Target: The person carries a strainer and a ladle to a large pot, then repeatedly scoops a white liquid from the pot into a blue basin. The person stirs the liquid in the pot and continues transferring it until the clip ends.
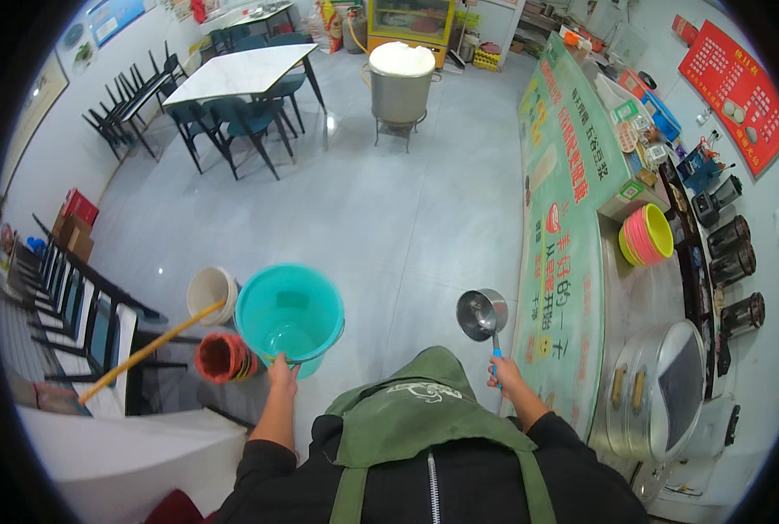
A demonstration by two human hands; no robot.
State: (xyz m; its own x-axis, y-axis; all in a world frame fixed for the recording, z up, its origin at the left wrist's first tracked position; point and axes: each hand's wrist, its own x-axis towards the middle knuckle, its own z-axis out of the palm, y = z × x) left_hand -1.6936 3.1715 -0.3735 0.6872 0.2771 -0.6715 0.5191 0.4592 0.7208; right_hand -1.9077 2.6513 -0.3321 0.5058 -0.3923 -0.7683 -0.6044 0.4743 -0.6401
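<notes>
My left hand (283,374) grips the near rim of a teal plastic bucket (289,308), tilted so that its inside faces me; no contents can be made out. Out to the right, my right hand (508,378) is closed around the blue-covered handle of a metal ladle (482,316). Its deep bowl points away from me and hangs above the floor, short of the green counter front. Left of the teal bucket are a white bucket (212,296) and a stack of red buckets or baskets (222,357).
A large metal pot (400,92) with a foamy white top stands on a burner stand ahead. Tables (245,73) with chairs line the left. The counter (560,216) on my right bears stacked baskets (646,236) and a steamer (655,393). A yellow pole (153,352) juts in at left.
</notes>
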